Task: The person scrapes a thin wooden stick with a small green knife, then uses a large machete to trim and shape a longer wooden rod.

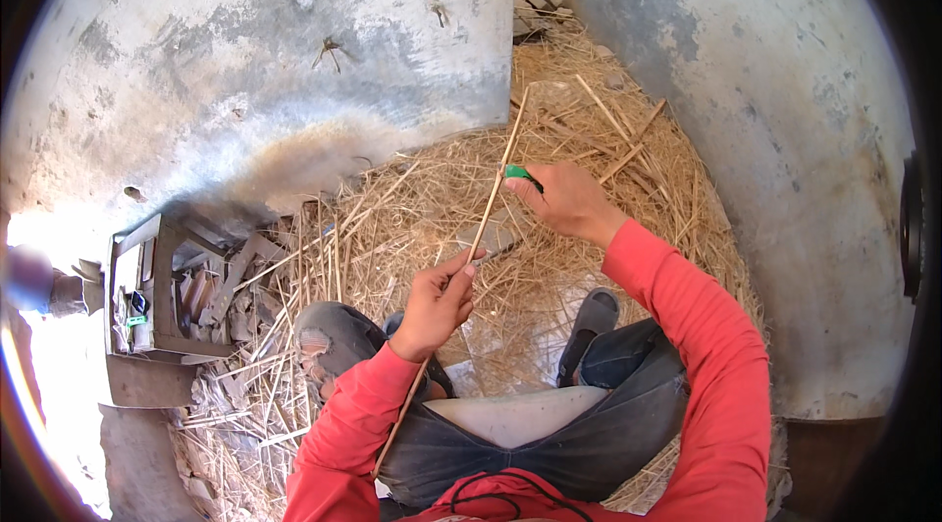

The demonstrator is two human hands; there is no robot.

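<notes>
A long, thin, pale wooden stick (pixel 494 190) runs slantwise in front of me, from beside my left thigh up towards the far straw. My left hand (pixel 438 304) is closed round it near the middle, thumb pressed along the stick. Farther up, my right hand (pixel 561 200) is wrapped round a small green and black hand tool (pixel 517 172). The tool's green end meets the stick, or lies right beside it; its working edge is too small to make out. Below my left hand, the stick passes by my red sleeve.
Loose straw and split strips (pixel 392 218) cover the floor. A wooden frame box (pixel 182 345) with scrap wood stands at the left, a dark phone-like object (pixel 138 303) and a small green item (pixel 135 321) on it. Worn grey walls (pixel 785 179) enclose the space. Crossed sticks (pixel 633 151) lie at the far right.
</notes>
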